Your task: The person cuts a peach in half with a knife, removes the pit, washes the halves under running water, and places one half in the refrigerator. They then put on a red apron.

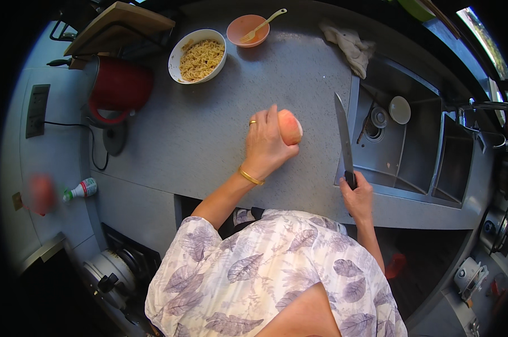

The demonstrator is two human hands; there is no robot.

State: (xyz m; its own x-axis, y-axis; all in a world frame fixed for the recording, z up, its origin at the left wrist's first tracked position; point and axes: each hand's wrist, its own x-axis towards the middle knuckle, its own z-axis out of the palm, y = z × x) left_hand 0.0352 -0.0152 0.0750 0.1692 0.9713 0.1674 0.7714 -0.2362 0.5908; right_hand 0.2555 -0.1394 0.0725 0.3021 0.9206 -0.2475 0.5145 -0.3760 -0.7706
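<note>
My left hand (267, 141) grips a round pinkish-orange fruit (290, 126), perhaps a peach, above the grey countertop (220, 156). A pale patch shows on the fruit's right side. In my right hand (358, 198) is the black handle of a kitchen knife (344, 130), its long blade pointing away from me beside the sink's left edge. Beyond my left hand stand a white bowl of noodles (201, 61) and a pink bowl (248, 30) with a pale yellow fork (262, 27) resting in it.
At the right is a steel sink (422, 143) with a small white dish (400, 110) in it. A crumpled cloth (351, 46) lies by its far left corner. A red electric kettle (121, 88) and a wooden board (119, 27) stand at the left.
</note>
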